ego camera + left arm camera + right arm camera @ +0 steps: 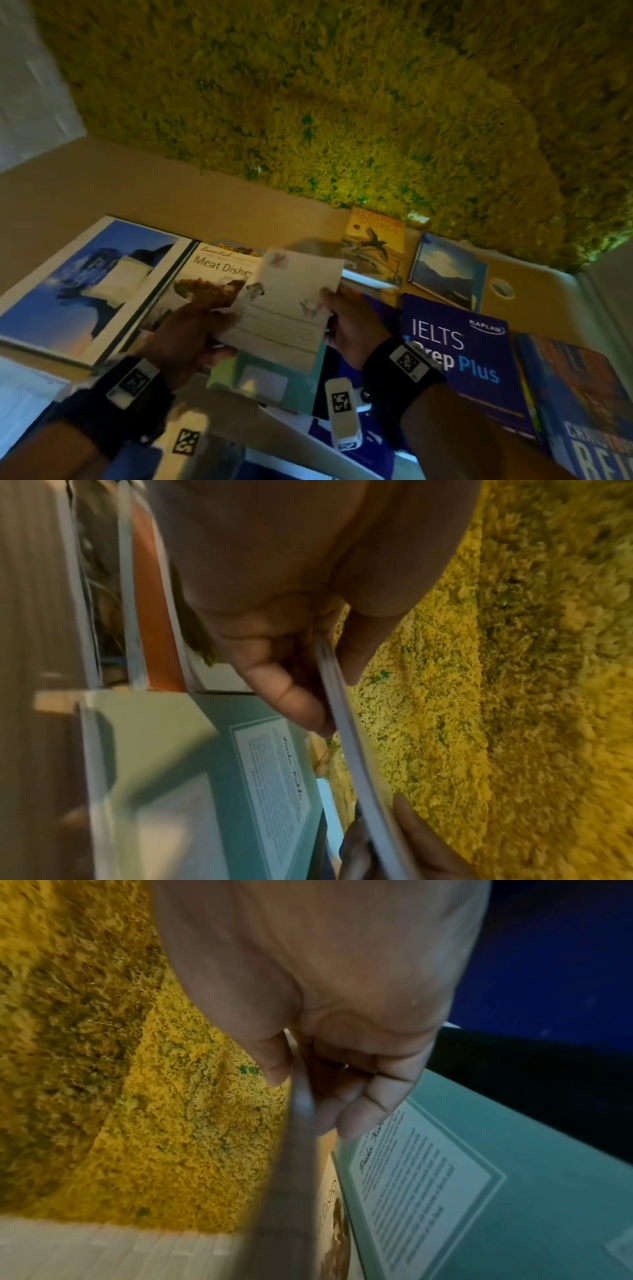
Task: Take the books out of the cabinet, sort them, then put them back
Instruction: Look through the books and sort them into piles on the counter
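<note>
A shaggy yellow-green rug point(342, 102) meets a tan wooden surface point(120, 185), dimly lit.

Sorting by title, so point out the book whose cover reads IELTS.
The dark blue IELTS book, lying flat just right of the right hand; no other cover reads that.

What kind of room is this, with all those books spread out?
Probably a home room: books such as a Meat Dishes cookbook and an IELTS guide lie on a surface beside a shaggy yellow-green rug.
</note>
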The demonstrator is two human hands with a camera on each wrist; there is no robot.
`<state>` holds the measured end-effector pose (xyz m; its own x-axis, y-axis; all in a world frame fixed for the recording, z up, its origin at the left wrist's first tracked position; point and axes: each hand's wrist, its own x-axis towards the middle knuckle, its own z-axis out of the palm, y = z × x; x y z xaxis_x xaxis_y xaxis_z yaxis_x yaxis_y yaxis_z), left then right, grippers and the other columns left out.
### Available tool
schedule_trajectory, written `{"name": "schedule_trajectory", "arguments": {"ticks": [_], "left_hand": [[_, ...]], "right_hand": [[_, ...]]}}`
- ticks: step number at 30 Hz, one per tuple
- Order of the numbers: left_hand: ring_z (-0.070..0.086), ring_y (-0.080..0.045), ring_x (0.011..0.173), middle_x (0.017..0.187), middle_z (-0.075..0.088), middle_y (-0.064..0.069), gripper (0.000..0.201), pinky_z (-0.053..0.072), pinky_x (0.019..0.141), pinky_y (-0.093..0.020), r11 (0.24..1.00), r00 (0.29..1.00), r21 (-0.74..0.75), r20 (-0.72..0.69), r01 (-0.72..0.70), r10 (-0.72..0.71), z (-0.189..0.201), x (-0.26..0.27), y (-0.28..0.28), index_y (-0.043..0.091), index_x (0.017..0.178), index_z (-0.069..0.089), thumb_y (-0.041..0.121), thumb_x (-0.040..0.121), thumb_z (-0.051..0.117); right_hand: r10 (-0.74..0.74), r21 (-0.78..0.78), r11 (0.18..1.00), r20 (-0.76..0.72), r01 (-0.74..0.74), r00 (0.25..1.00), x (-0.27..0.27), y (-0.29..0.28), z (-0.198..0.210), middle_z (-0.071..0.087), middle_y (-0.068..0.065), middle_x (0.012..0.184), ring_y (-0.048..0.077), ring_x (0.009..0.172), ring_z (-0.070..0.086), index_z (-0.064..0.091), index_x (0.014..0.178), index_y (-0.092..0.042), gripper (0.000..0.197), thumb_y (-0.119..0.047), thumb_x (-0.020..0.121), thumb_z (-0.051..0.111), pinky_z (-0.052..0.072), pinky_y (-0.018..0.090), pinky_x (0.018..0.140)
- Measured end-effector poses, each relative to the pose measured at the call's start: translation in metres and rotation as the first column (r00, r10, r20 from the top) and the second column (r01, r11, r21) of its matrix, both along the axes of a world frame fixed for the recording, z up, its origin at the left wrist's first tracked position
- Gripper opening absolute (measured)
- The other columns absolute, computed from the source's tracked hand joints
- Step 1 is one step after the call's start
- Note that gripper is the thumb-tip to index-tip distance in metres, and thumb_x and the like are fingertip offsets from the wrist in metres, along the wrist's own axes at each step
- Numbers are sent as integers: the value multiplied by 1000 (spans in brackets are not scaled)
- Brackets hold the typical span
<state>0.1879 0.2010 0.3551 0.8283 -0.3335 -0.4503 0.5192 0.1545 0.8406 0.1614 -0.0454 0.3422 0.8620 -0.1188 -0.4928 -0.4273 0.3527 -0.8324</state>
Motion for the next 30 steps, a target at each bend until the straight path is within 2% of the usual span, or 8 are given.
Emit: {"name": "schedule_trajectory", "arguments": {"ticks": [4,7,11,14,20,23,26,30], "left_hand": [[59,-20,87,100,60,-5,24,60,53,-25,996,999,85,10,34,-35,-6,15,-20,15,109,59,-3,97,49],[64,-29,101,116,66,-12,38,62,66,-36,968,986,202,43,151,-163,-3,37,-60,14,116,57,2,83,69],[66,-25,106,109,71,-5,25,58,83,-41,912,934,286,117,293,-337,14,49,-136,20,110,61,7,89,69],[65,-25,102,110,68,-6,29,56,80,-35,851,866,317,143,419,-480,28,59,-202,23,113,59,4,92,65],[63,-30,108,114,65,-10,32,56,91,-45,786,831,442,143,433,-538,32,74,-326,27,104,60,-3,92,60],[63,-26,106,109,67,-5,29,54,97,-49,724,781,586,230,365,-580,25,83,-374,34,90,62,5,90,64],[66,-24,105,111,72,-2,23,54,93,-43,531,614,785,256,319,-746,10,86,-404,24,108,72,24,84,68],[66,-19,100,112,71,1,37,53,82,-30,378,508,865,174,329,-843,-10,84,-427,23,113,67,28,78,78]], "right_hand": [[-80,-7,997,-1,79,997,2,-9,-3,72,16,126,34,110,68,67,125,-17,24,-21,104,55,59,41,84],[-143,-53,988,70,147,987,-2,-41,3,71,21,126,45,122,63,67,128,-12,30,-13,98,60,51,58,102],[-200,-92,972,155,216,967,-20,-101,20,72,16,125,36,115,69,67,131,-20,34,-14,98,61,57,54,97],[-285,-120,944,175,307,943,-25,-161,28,75,15,119,33,106,73,70,125,-18,32,-7,99,56,62,49,86],[-389,-345,849,105,400,915,-12,-280,17,69,15,128,39,114,67,63,131,-15,32,-12,99,62,54,62,100],[-293,-564,778,64,277,954,2,-328,15,69,8,129,34,115,65,64,130,-16,43,-31,89,66,54,55,102],[-171,-721,692,-120,32,978,10,-365,4,69,10,124,28,109,65,65,129,-6,44,-35,96,66,55,42,93],[-143,-727,677,-276,-109,951,10,-396,-27,65,12,123,30,110,62,63,129,-1,57,-46,95,67,51,38,87]]}}
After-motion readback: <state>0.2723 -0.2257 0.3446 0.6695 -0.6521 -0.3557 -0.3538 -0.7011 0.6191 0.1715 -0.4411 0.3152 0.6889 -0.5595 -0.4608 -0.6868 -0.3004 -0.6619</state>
